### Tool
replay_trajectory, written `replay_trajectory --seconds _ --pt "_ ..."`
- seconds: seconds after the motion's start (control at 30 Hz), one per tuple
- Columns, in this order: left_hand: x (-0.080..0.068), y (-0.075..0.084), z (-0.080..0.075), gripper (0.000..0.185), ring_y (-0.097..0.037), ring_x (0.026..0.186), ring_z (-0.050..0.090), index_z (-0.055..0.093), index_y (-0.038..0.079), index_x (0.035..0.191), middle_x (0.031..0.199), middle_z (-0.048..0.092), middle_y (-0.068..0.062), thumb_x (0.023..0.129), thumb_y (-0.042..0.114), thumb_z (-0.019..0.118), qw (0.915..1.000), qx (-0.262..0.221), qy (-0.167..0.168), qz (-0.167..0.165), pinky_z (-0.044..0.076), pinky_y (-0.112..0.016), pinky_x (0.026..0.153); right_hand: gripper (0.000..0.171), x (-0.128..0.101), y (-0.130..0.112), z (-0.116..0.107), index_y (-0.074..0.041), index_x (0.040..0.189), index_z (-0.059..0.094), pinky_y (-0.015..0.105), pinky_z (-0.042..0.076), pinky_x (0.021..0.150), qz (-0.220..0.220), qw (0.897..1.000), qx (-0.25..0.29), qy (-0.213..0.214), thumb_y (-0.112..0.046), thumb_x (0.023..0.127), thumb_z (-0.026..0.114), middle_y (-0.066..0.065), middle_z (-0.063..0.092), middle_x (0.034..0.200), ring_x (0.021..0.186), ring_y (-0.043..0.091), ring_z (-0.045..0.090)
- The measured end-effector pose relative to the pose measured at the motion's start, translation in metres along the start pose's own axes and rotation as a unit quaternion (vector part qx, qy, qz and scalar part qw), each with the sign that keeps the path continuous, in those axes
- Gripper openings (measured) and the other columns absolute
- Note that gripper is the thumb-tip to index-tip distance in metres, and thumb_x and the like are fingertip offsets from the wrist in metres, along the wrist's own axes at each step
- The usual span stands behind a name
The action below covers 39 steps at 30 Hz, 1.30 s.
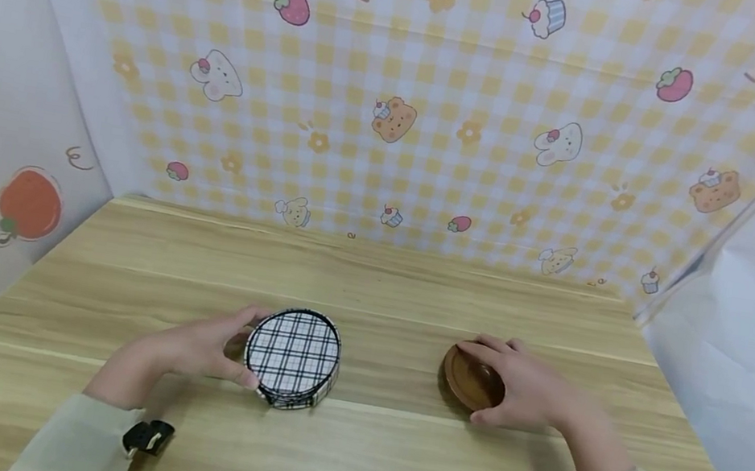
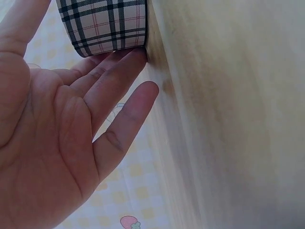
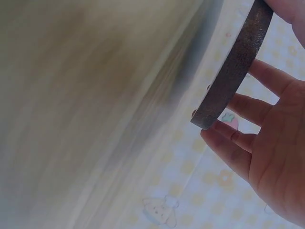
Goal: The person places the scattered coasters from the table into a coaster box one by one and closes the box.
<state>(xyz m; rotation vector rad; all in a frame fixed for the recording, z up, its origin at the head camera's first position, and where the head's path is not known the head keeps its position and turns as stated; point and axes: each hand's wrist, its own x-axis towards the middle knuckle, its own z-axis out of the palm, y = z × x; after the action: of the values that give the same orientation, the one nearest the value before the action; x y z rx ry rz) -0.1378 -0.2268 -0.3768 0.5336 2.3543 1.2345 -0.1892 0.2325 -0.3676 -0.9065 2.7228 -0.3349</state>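
Left hand point(image 1: 203, 348) cups the side of the plaid round box point(image 1: 293, 355) on the table point(image 1: 351, 459), fingers fairly straight, probably just steadying it. Right hand point(image 1: 519, 387) grips the brown wooden disc point(image 1: 469, 378) by its edge, tilted up off the wood.

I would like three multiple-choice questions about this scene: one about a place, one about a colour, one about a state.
1. Where is the plaid box?
A. by the left hand
B. by the right hand
C. at the back wall

2. What colour is the disc?
A. white
B. brown
C. green

3. How is the disc held?
A. flat under a palm
B. lifted clear of the table in the fingers
C. untouched

Answers: 1 A, left fingers touch its side; 2 B, dark brown wood; 3 B, the right wrist view shows it off the table.
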Motion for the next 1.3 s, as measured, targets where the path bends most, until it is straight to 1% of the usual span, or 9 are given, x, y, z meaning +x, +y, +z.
replay_trajectory --seconds 0.13,0.27,0.33,0.47,0.57,0.8,1.0,1.17,1.3 --pt "0.000 0.000 -0.001 0.094 -0.057 0.140 0.030 0.025 0.003 0.151 0.153 0.035 -0.030 0.081 0.028 0.081 1.0000 -0.003 0.000 -0.005 0.030 -0.065 0.114 0.092 0.011 -0.010 -0.001 -0.023 0.152 0.040 0.054 0.052 0.090 -0.010 1.000 0.001 0.000 -0.042 0.073 0.084 0.016 0.037 0.157 0.130 0.041 0.043" --pt "0.000 0.001 -0.001 0.093 -0.058 0.140 0.031 0.025 0.003 0.151 0.153 0.034 -0.030 0.081 0.028 0.081 1.0000 -0.006 -0.004 -0.001 0.030 -0.065 0.114 0.093 0.022 -0.020 -0.004 -0.022 0.153 0.039 0.060 0.051 0.093 -0.028 1.000 -0.002 -0.005 -0.043 0.074 0.084 0.017 0.035 0.158 0.134 0.048 0.040" --pt "0.001 0.001 -0.001 0.094 -0.058 0.139 0.031 0.025 0.002 0.151 0.153 0.035 -0.030 0.080 0.027 0.081 0.9999 -0.008 -0.006 0.002 0.031 -0.065 0.113 0.092 0.027 -0.026 -0.005 -0.022 0.153 0.039 0.061 0.050 0.095 -0.035 0.999 0.000 -0.008 -0.043 0.075 0.084 0.017 0.035 0.158 0.136 0.049 0.038" --pt "0.001 0.001 -0.001 0.095 -0.057 0.140 0.032 0.025 0.002 0.151 0.152 0.036 -0.030 0.079 0.026 0.082 0.9999 -0.015 -0.007 0.002 0.032 -0.064 0.113 0.091 0.036 -0.041 -0.007 -0.025 0.153 0.038 0.056 0.051 0.096 -0.045 0.999 0.005 -0.012 -0.043 0.076 0.083 0.011 0.035 0.159 0.136 0.039 0.039" --pt "0.001 0.000 -0.001 0.095 -0.056 0.140 0.032 0.025 0.001 0.151 0.152 0.036 -0.030 0.079 0.026 0.082 0.9998 -0.018 -0.007 0.007 0.032 -0.064 0.113 0.091 0.046 -0.051 -0.007 -0.028 0.154 0.038 0.053 0.051 0.096 -0.055 0.998 0.003 -0.012 -0.043 0.076 0.082 0.009 0.034 0.160 0.135 0.034 0.040" --pt "-0.001 0.000 -0.001 0.097 -0.057 0.140 0.030 0.024 0.001 0.151 0.153 0.034 -0.032 0.078 0.027 0.082 0.9998 -0.016 -0.004 0.009 0.032 -0.065 0.113 0.091 0.073 -0.073 -0.008 -0.028 0.153 0.038 0.049 0.049 0.100 -0.110 0.994 -0.013 0.001 -0.047 0.076 0.080 0.008 0.036 0.158 0.128 0.029 0.043" --pt "0.000 0.000 -0.001 0.096 -0.058 0.139 0.031 0.024 0.001 0.151 0.152 0.035 -0.032 0.078 0.026 0.082 0.9998 -0.015 -0.006 0.011 0.032 -0.066 0.112 0.089 0.088 -0.096 -0.011 -0.026 0.152 0.040 0.044 0.051 0.096 -0.149 0.989 -0.016 0.004 -0.048 0.076 0.080 0.006 0.040 0.155 0.122 0.025 0.044" --pt "0.001 -0.001 0.000 0.097 -0.057 0.140 0.031 0.024 0.001 0.151 0.152 0.036 -0.031 0.079 0.027 0.082 0.9998 -0.016 -0.007 0.010 0.031 -0.066 0.113 0.088 0.097 -0.113 -0.013 -0.027 0.152 0.040 0.041 0.051 0.097 -0.160 0.987 -0.019 -0.008 -0.048 0.076 0.079 0.003 0.039 0.155 0.122 0.024 0.044" --pt "0.002 -0.002 0.000 0.097 -0.055 0.140 0.032 0.024 0.001 0.151 0.151 0.038 -0.030 0.079 0.028 0.082 1.0000 -0.006 -0.005 0.006 0.031 -0.065 0.114 0.089 0.105 -0.125 -0.011 -0.028 0.153 0.038 0.041 0.049 0.101 -0.170 0.985 -0.028 -0.018 -0.050 0.076 0.079 0.005 0.037 0.158 0.124 0.025 0.043"
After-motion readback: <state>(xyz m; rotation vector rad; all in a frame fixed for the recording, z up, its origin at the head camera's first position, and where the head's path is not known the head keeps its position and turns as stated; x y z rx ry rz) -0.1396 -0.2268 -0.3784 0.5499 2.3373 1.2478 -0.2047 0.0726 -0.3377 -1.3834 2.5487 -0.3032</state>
